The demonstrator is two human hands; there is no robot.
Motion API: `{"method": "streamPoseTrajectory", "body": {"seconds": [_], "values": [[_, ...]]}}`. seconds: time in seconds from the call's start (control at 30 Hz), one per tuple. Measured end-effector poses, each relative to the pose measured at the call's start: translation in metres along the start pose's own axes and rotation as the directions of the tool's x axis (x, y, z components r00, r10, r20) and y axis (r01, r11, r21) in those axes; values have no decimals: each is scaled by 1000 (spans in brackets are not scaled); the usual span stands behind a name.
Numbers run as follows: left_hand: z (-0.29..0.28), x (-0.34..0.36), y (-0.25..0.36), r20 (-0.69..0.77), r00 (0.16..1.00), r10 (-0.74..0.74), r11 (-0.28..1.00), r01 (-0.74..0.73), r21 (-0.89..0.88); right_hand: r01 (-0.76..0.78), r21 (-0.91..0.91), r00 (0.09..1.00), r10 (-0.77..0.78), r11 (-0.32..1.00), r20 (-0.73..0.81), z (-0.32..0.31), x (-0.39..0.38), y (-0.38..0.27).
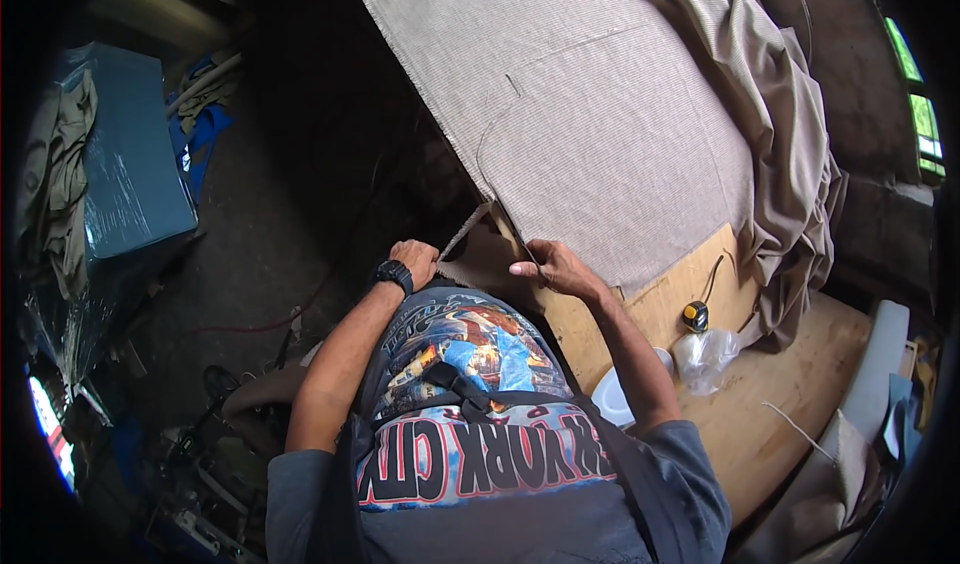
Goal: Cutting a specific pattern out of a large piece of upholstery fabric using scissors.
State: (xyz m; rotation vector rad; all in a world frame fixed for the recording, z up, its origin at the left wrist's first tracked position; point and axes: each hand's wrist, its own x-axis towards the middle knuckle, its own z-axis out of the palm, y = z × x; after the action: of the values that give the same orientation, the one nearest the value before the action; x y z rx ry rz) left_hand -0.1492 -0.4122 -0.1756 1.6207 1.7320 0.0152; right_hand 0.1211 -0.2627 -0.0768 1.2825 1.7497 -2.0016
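A large sheet of beige woven fabric [610,134] lies over the wooden table, with a thin curved line marked on it. My left hand [414,262], with a black watch on the wrist, is closed on the edge of a narrow fabric flap [485,256] that hangs off the table's near left edge. At that edge, my right hand [562,269] is curled with its thumb pointing left. A thin dark line runs from its fingers up along the fabric's side; whether it is a tool or a gap is unclear. What the right fingers hold is hidden.
Bunched fabric [790,154] hangs along the table's far right side. A yellow-and-black tape measure [696,314], a clear plastic bag [708,361] and a white round container [614,396] sit on the wooden tabletop [765,404]. A plastic-wrapped grey-blue block [140,154] stands far left.
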Motion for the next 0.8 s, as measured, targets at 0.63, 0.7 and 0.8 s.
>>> {"method": "streamPoseTrajectory", "body": {"seconds": [0.63,0.7,0.8], "values": [[-2,-4,-20,65,995,-78,990,69,126,11,-119,997,-20,993,-74,7,17,-21],[-1,-5,-22,67,995,-79,994,74,81,-13,-88,998,8,996,-55,8,19,-25],[1,-3,-23,81,993,-80,994,74,80,24,-3,996,-25,1000,-86,12,27,-28]]}}
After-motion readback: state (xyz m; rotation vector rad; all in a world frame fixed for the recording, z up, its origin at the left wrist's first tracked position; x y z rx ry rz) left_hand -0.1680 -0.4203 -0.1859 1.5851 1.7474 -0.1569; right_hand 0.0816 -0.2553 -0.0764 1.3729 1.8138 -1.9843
